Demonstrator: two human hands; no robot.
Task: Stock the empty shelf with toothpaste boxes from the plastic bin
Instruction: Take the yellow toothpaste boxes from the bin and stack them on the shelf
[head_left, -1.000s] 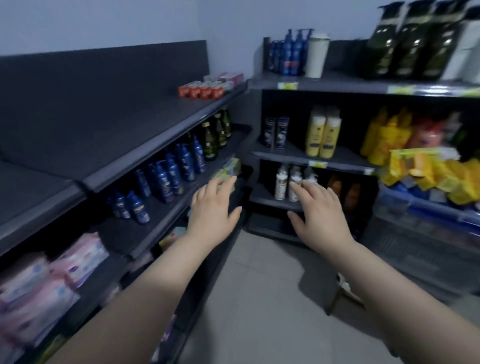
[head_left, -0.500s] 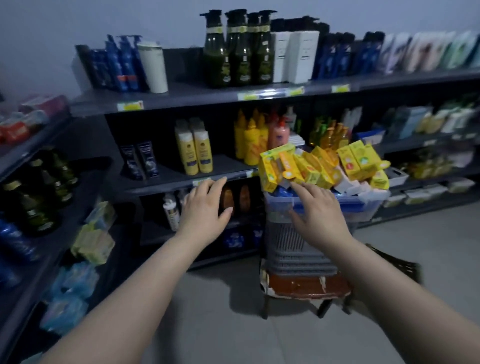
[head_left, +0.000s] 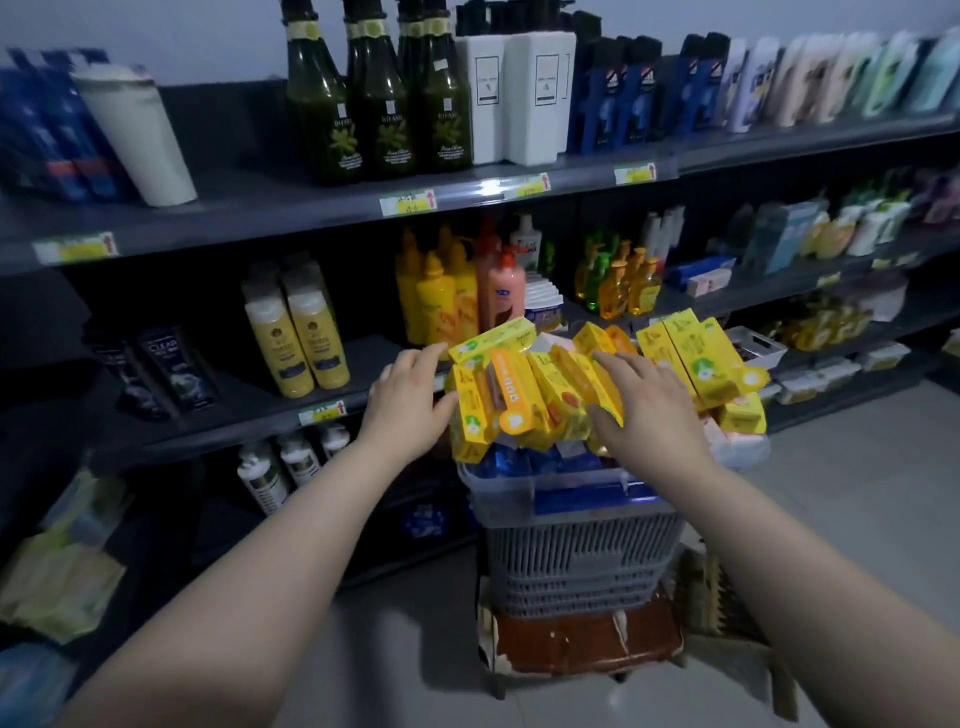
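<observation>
Head view, yellow toothpaste boxes (head_left: 540, 395) heaped atop grey plastic bin (head_left: 576, 561), bin set on worn stool (head_left: 587, 642) before stocked shelves (head_left: 311, 208), left hand (head_left: 408, 402) laid straight-fingered against the heap's left side, right hand (head_left: 649, 415) spread flat over the boxes, neither closed round any box.

- Toothpaste boxes (head_left: 540, 395) heap above the rim of the plastic bin (head_left: 571, 561), reachable from above and from the near side.
- Behind the heap, the shelf (head_left: 249, 418) and its yellow bottles (head_left: 439, 306) stand close (tight there).
- Floor (head_left: 857, 519) right of the bin gives passing room.
</observation>
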